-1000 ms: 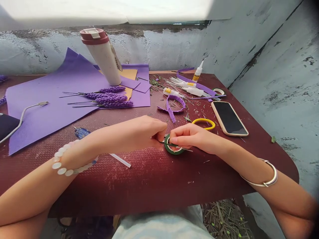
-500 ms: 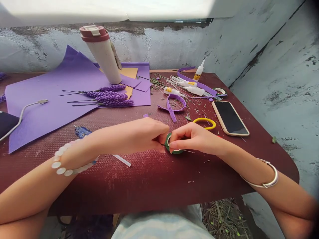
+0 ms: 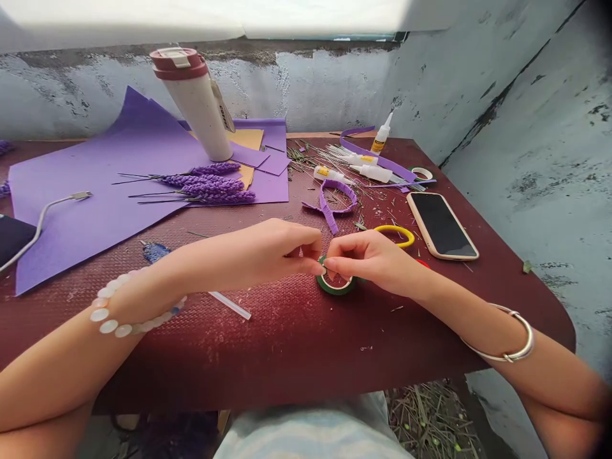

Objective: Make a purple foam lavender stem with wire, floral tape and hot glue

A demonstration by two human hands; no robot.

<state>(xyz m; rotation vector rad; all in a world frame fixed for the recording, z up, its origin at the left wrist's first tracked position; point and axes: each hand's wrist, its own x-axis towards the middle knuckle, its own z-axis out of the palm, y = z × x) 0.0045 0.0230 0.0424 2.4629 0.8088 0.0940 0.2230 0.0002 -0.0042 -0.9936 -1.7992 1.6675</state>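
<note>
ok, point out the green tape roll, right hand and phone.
Green tape roll [image 3: 337, 291]: head view, near edge of ring.
Right hand [image 3: 379, 264]: head view, mid-hand, thumb side.
Phone [image 3: 442, 226]: head view, screen.

The tag [image 3: 225, 118] on the tumbler [image 3: 198, 111] seemingly reads "COFFEE".

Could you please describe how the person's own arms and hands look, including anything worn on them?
No gloves cover the left hand or the right hand, and no sleeves are visible. The left wrist wears a bracelet of round beads, mostly milky white, with a blue one. The right forearm wears a smooth silver-coloured bangle.
</note>
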